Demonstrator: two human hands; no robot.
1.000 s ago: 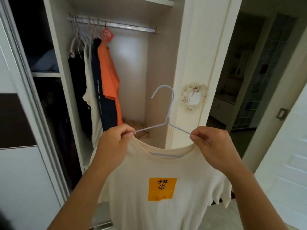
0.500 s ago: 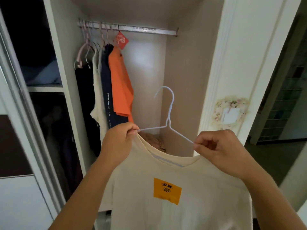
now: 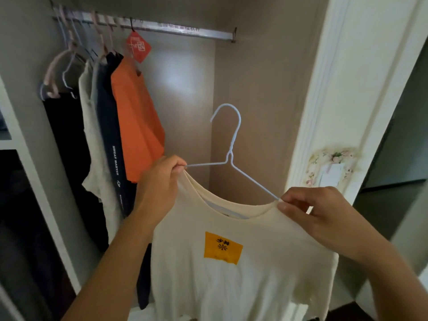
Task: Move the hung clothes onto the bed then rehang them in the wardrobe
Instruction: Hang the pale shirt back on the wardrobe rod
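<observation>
Dim, soft, glare on back panel

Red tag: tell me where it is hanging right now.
In the head view the red tag hangs from the rail at upper left, just above the orange shirt, the rightmost garment hanging there.

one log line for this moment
phase: rehang | left hand: pinches shirt shoulder | right hand: pinches other shoulder | cream t-shirt: on white hanger | rail: below it
</observation>
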